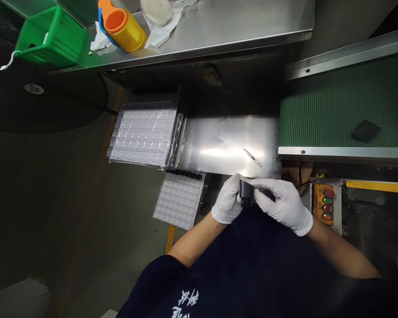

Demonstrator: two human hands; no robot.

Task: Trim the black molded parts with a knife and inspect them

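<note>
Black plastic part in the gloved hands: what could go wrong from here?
The craft knife lies loose on the steel table just ahead of the left hand and right hand, so a forward move could nick a glove. The control panel buttons beside the right hand might get bumped. The black plastic part could slip and drop.

Over by the line, a green mesh conveyor belt runs between brushed-metal side rails, and a yellow-edged control box with red, green and orange push buttons sits just beside it. A stainless steel shelf holds a green plastic crate, and below it a steel worktop throws back a hard white glare. The dull concrete floor carries a yellow marking strip.
</note>
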